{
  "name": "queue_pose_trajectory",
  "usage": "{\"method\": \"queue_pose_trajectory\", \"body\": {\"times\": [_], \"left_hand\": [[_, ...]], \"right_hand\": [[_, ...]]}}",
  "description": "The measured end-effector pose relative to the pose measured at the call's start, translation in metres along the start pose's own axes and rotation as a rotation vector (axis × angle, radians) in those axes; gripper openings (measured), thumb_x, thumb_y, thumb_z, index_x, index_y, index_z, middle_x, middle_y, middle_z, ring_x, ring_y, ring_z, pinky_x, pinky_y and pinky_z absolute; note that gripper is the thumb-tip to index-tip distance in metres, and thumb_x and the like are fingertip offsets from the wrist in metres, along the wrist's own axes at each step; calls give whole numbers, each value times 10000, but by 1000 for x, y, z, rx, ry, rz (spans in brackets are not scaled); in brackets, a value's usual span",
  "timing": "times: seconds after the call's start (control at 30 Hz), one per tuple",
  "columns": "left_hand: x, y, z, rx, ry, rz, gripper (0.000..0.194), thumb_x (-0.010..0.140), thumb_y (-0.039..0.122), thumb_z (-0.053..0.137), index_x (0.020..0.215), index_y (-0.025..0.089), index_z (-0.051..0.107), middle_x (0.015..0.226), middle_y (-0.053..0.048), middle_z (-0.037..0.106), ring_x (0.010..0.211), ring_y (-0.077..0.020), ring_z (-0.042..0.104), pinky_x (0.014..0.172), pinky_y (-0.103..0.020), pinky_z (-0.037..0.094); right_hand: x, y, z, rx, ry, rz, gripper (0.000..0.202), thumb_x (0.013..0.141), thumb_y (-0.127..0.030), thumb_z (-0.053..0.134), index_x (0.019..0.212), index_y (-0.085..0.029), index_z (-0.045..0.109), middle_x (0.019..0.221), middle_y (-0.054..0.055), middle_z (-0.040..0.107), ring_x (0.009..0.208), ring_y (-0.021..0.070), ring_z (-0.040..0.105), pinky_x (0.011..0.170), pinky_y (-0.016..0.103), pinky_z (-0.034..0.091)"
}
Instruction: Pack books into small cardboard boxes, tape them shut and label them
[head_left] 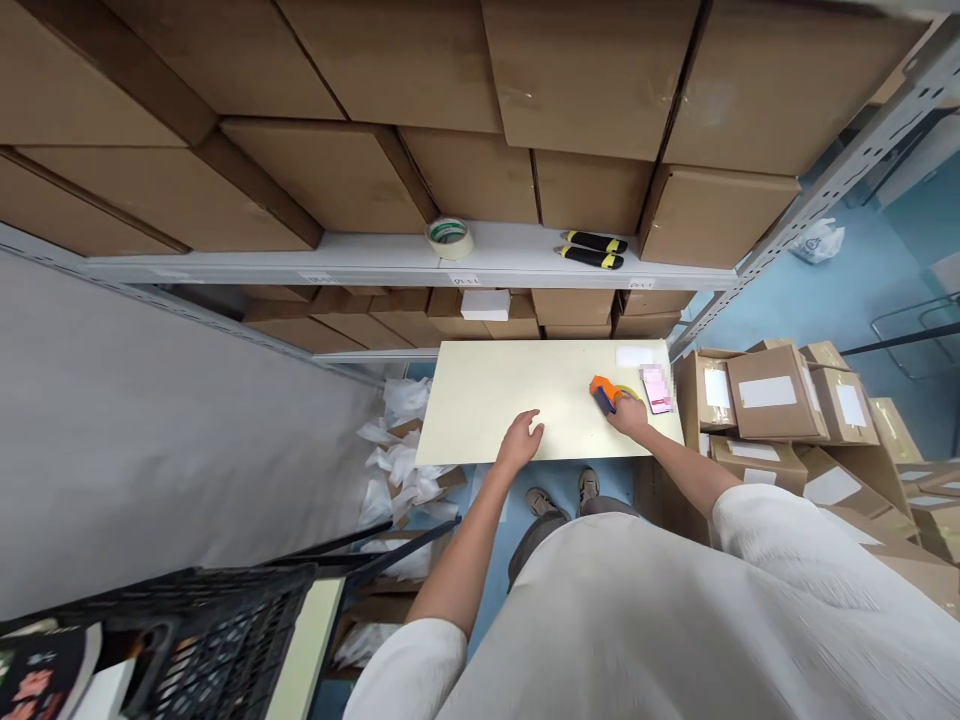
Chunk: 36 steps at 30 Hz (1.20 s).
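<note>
My right hand (628, 416) is closed around an orange and dark blue tape dispenser (602, 390), low over the right part of a pale cream tabletop (480, 400). Beyond that hand shows a piece of a yellow ring, perhaps its tape roll. Just to the right lies a pink-screened phone (656, 388), and a white paper label (634, 356) is near the far edge. My left hand (519, 438) hovers at or just above the near edge of the tabletop, fingers apart, holding nothing. Whether it touches the surface I cannot tell.
Above the table, a metal shelf (360, 268) carries cardboard boxes, a masking tape roll (449, 238) and two black-yellow utility knives (592, 249). Labelled parcels (765, 392) are heaped at the right. White plastic wrap (405, 400) lies at the left, with a black crate (225, 630) nearer.
</note>
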<state>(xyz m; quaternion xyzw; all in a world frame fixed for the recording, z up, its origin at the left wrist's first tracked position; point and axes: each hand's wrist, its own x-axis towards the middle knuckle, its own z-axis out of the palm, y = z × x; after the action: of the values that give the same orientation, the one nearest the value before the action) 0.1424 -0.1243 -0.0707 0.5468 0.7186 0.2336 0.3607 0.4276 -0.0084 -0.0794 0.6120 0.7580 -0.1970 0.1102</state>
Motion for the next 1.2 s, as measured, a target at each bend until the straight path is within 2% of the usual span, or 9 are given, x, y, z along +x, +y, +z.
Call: {"method": "queue_pose_trajectory", "body": {"times": [0.13,0.23,0.43,0.57,0.7,0.87,0.97,1.07,1.2], "left_hand": [[9,-3,-21,-7,24,26,447,997,300,550,1415,199,673,1494,-144,670,1261,-285,710,1155,-455,536],[14,-6,-38,-16,50,44,444,1002,298,548,1414,189,673,1496,-150,668,1253,-282,719,1157,-443,534],[14,-20,-61,-42,93,75,440,1006,304,554,1417,196,667,1493,-144,670,1244,-272,727,1134,-428,549],[7,-39,-73,-46,140,83,428,998,297,562,1399,200,675,1466,-138,688,1222,-270,733,1120,-434,558],[-3,-61,-84,-43,190,55,404,985,279,576,1362,201,697,1426,-134,712,1211,-270,740,1107,-429,568],[-12,-80,-93,-41,239,16,384,966,267,604,1329,217,718,1395,-123,726,1164,-268,759,1096,-437,579],[-13,-83,-95,-42,248,5,384,962,261,605,1326,214,718,1394,-126,726,1162,-269,759,1096,-444,580],[-12,-80,-94,-41,247,9,382,967,260,595,1326,205,713,1397,-134,724,1167,-271,757,1097,-450,578],[-11,-72,-92,-52,273,29,375,965,266,597,1318,206,710,1393,-138,723,1160,-273,761,1076,-446,590]], "right_hand": [[-3,-34,-51,-12,93,-172,311,945,-374,641,1176,-202,756,1179,171,767,1089,367,716,960,446,541],[6,-69,-104,-13,263,-357,342,956,-379,616,1206,-195,760,1285,173,735,1168,391,670,1011,481,507],[50,-145,-221,-74,490,-573,436,991,-372,565,1342,-175,733,1404,180,667,1317,431,527,1091,527,417],[84,-186,-270,-155,541,-600,445,990,-342,558,1338,-132,740,1388,214,663,1272,414,531,1044,498,412],[107,-212,-289,-228,509,-541,394,981,-339,581,1242,-119,778,1247,222,714,1186,391,571,997,470,420],[128,-222,-291,-260,458,-498,362,968,-290,595,1242,-149,785,1261,205,710,1212,389,574,1028,492,423],[137,-222,-286,-240,468,-487,382,995,-287,578,1304,-157,760,1314,209,684,1255,394,541,1057,515,415],[140,-221,-277,-197,522,-498,469,1014,-269,538,1443,-135,672,1388,227,636,1285,402,496,1072,539,407],[126,-216,-254,-105,639,-544,617,1011,-286,510,1603,-111,502,1536,263,511,1323,449,418,1100,610,360]]}}
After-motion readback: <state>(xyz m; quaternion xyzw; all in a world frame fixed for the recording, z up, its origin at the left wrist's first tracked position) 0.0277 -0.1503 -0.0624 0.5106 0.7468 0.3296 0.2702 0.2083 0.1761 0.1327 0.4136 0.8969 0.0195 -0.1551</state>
